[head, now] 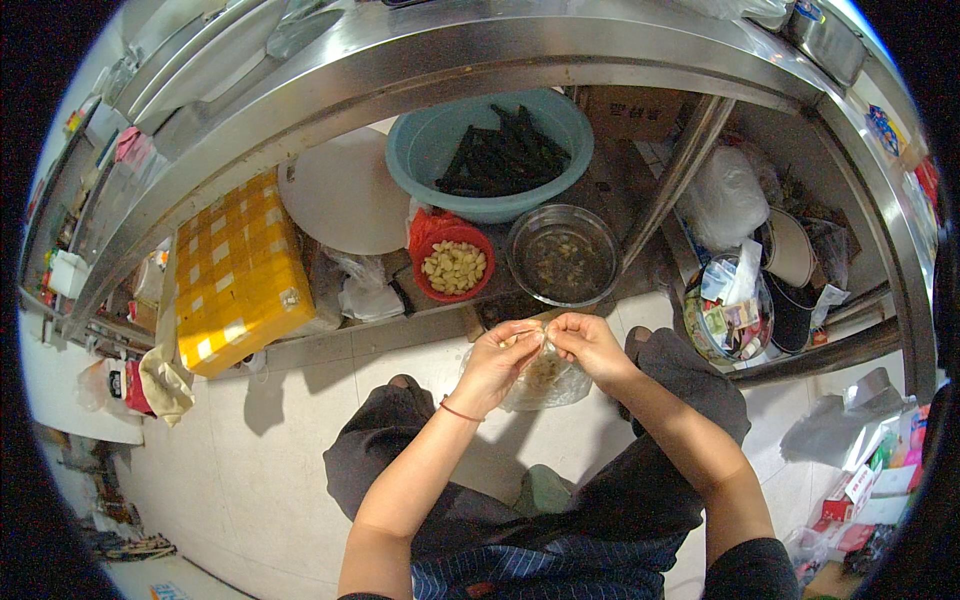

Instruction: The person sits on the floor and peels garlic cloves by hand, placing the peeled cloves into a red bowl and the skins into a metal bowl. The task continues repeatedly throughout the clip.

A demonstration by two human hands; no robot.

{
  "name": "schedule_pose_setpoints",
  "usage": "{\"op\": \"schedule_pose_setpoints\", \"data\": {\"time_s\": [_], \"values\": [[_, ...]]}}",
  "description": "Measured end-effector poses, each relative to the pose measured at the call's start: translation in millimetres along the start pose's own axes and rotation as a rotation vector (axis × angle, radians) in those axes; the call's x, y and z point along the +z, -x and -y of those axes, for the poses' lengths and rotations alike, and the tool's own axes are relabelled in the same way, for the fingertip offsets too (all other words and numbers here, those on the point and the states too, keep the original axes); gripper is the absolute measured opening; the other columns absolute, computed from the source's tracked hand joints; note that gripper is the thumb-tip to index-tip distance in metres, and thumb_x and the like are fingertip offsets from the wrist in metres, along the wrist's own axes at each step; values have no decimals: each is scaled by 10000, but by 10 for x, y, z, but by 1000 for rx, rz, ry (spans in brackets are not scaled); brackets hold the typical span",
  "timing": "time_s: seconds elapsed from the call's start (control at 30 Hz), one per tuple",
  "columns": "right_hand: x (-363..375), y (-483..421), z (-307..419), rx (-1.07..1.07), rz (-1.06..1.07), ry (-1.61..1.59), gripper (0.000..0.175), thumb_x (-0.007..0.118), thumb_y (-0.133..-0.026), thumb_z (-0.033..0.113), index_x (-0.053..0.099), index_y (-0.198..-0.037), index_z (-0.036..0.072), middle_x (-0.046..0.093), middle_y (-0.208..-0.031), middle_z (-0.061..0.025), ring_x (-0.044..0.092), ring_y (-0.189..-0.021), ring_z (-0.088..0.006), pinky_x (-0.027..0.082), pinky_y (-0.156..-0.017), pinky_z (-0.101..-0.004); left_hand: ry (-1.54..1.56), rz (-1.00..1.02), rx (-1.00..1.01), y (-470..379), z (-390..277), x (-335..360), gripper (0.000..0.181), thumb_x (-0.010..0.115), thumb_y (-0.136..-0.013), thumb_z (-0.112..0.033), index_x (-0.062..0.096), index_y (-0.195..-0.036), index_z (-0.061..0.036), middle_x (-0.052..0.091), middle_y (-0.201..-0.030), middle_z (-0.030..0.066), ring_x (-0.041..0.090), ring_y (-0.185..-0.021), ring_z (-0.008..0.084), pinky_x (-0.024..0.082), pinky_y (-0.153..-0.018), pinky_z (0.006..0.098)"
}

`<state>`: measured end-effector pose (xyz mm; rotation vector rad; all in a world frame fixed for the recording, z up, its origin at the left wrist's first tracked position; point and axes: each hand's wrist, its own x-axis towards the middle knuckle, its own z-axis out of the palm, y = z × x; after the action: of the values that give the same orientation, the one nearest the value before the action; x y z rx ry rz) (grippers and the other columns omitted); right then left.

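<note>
My left hand [510, 352] and my right hand [583, 343] meet fingertip to fingertip, pinching a small pale piece, seemingly a garlic clove [544, 330]. Beneath them a clear plastic bag [559, 390] with brownish bits in it, perhaps peelings, lies between my feet. Just beyond, on a low shelf, a red plastic basket [454, 260] holds many peeled garlic cloves. A steel bowl [564, 255] to its right contains liquid with small pieces in it. Behind both, a light-blue plastic basin [489, 154] holds long dark-green vegetables.
A yellow-taped box [240, 274] and a round white board [345, 187] stand left on the shelf. The steel table's edge [480, 60] runs overhead across the view. At right are a slanting metal leg [679, 180] and a container with banknotes [727, 307].
</note>
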<state>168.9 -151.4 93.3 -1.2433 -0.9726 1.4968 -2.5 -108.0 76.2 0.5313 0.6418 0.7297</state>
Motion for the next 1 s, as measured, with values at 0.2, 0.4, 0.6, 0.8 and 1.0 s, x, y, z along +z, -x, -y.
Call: {"op": "schedule_pose_setpoints", "data": {"time_s": [0.2,0.4,0.6,0.8,1.0], "values": [[-34,-34,51,16,-58,-233,97,537,-928,148,576,-896,65,525,-724,44,465,-626,-43,370,-565,-181,-73,64,-4,6,-25,0,287,630,-859,-23,581,-1138,28,638,-1063,115,619,-970,180,505,-892,286],[-64,-55,50,-110,-259,-80,60,560,-902,114,577,-874,64,514,-691,48,450,-598,-34,353,-533,-186,-60,34,-42,54,-74,90,340,627,-857,-19,562,-1189,8,638,-1084,112,620,-979,181,509,-891,304],[-108,-62,93,-171,-303,-46,76,558,-888,103,580,-833,56,519,-679,43,458,-599,-33,352,-536,-183,-88,4,-40,35,-37,18,303,619,-865,-26,575,-1163,-3,639,-1074,111,621,-974,182,514,-886,296],[-170,-56,51,-121,-155,132,90,598,-868,85,597,-804,21,581,-740,5,519,-623,-48,409,-552,-194,-130,-15,-1,11,-1,-18,244,611,-872,-29,598,-1112,14,632,-1065,100,614,-958,172,514,-884,288],[37,31,180,-230,-115,211,72,644,-825,27,617,-785,-26,608,-788,-25,572,-699,-81,467,-619,-230,-65,26,4,49,-68,90,219,600,-874,-6,597,-1092,22,611,-1078,102,600,-974,164,498,-910,270]]}}
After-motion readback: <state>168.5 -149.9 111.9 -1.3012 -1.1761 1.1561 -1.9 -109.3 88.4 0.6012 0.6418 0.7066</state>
